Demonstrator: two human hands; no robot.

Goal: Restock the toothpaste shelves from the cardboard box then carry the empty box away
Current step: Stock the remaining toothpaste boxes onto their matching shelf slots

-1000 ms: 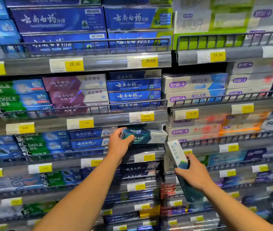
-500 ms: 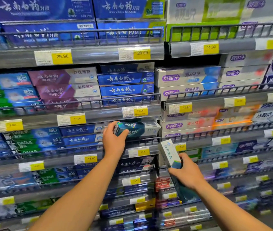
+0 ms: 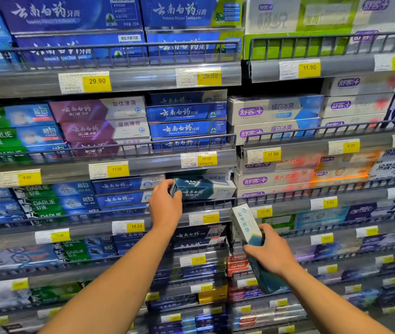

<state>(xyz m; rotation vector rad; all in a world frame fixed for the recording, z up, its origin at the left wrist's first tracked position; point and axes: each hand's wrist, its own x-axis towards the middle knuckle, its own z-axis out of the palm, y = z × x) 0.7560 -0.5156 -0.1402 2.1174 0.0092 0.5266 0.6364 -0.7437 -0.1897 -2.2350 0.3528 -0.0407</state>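
My left hand (image 3: 165, 208) pinches the light, stiff teal carton (image 3: 198, 189) by its end; my right hand (image 3: 270, 253) grips another carton (image 3: 247, 227) mid-body.

Bright, even light; blurred edges

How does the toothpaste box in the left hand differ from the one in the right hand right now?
The left hand's box lies level on the shelf stack; the right hand's box stands tilted in the air before the shelves. The left hand grips its box's end; the right hand grips its box mid-length. Both are teal-and-white.
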